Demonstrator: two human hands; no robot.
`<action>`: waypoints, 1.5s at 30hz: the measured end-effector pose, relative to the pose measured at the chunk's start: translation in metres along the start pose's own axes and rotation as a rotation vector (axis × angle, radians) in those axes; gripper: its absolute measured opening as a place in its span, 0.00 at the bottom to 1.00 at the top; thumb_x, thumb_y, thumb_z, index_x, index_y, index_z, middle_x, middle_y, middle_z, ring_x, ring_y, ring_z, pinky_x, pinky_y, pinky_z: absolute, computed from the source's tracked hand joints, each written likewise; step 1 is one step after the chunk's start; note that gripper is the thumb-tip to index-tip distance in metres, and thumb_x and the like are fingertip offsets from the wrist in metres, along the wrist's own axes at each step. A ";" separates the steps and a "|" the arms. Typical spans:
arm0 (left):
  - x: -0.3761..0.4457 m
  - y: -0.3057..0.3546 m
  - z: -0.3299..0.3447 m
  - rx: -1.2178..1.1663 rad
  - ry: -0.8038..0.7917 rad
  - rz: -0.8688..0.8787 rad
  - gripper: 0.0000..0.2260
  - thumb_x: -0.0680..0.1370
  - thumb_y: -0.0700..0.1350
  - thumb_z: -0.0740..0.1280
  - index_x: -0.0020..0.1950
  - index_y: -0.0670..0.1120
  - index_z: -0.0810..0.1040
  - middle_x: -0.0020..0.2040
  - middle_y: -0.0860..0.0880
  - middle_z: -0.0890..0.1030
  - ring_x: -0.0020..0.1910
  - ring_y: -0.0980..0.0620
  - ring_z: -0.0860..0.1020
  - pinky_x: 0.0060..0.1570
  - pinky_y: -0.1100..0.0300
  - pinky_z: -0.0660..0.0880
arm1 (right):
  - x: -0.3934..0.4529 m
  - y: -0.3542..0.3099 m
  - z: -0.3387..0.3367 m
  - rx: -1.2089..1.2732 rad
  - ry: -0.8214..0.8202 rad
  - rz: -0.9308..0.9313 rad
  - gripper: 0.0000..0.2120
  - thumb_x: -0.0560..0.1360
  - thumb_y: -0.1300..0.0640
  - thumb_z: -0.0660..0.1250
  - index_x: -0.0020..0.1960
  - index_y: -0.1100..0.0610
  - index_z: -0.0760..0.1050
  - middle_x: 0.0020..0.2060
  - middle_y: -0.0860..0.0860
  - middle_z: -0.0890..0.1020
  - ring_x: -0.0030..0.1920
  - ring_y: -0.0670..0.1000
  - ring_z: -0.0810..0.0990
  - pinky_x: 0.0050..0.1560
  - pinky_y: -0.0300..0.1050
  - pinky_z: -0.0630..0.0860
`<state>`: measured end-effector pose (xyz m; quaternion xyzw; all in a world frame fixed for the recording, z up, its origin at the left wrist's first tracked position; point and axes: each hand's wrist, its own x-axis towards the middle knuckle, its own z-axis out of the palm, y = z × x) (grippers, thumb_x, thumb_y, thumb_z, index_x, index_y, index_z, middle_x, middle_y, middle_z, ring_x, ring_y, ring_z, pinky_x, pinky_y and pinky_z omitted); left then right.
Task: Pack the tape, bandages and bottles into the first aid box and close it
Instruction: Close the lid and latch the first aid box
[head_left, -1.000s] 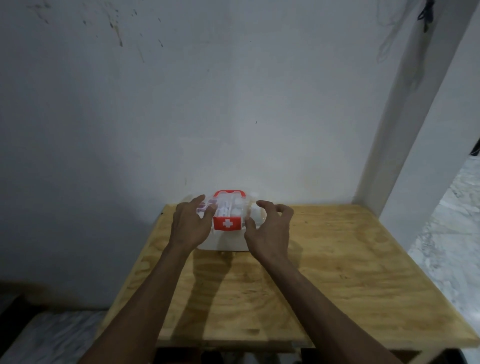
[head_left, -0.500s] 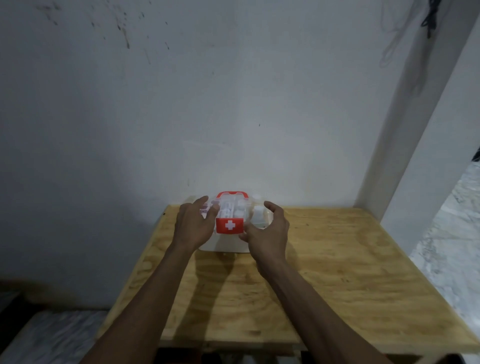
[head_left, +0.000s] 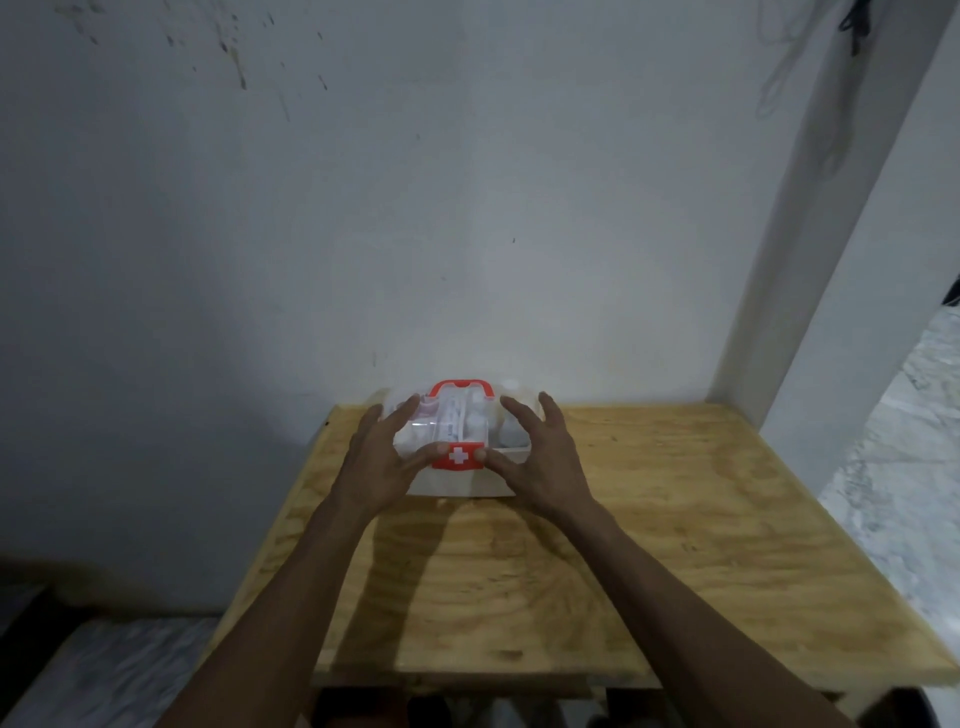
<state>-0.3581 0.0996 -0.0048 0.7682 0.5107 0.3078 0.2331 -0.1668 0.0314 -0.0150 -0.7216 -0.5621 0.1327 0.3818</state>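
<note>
Your left hand (head_left: 375, 467) lies spread over the left side of the first aid box (head_left: 457, 441), thumb touching the red latch (head_left: 458, 456). The box sits at mid-frame, at the far edge of the wooden worktop (head_left: 675, 519), its clear lid down. Your right hand (head_left: 540, 462), grip also spread, covers its right side.

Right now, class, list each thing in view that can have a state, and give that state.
First aid box: lid down, supplies visible inside through the clear top.
Red latch: folded down on the front, thumbs at either end.
Red handle: lying flat.
Left hand: fingers spread on the lid.
Right hand: fingers spread on the lid.
</note>
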 end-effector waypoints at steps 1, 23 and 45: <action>-0.001 -0.001 0.000 -0.015 -0.001 0.020 0.36 0.70 0.61 0.72 0.75 0.50 0.66 0.72 0.44 0.69 0.69 0.44 0.69 0.62 0.51 0.70 | 0.001 0.003 0.000 0.002 -0.020 -0.019 0.40 0.68 0.33 0.69 0.75 0.42 0.60 0.80 0.51 0.50 0.78 0.56 0.55 0.72 0.60 0.60; 0.007 -0.010 0.011 -0.162 0.054 0.065 0.37 0.66 0.66 0.70 0.72 0.54 0.69 0.68 0.50 0.74 0.62 0.51 0.74 0.56 0.55 0.76 | 0.016 0.018 0.021 0.066 0.004 0.030 0.42 0.65 0.27 0.66 0.74 0.38 0.57 0.79 0.49 0.54 0.76 0.57 0.60 0.72 0.62 0.63; 0.065 0.000 0.027 0.058 0.030 -0.021 0.41 0.69 0.69 0.65 0.77 0.55 0.58 0.77 0.46 0.62 0.73 0.41 0.65 0.65 0.41 0.70 | 0.077 0.020 -0.003 -0.036 -0.078 -0.022 0.45 0.67 0.32 0.70 0.77 0.42 0.53 0.79 0.54 0.55 0.76 0.60 0.60 0.70 0.62 0.65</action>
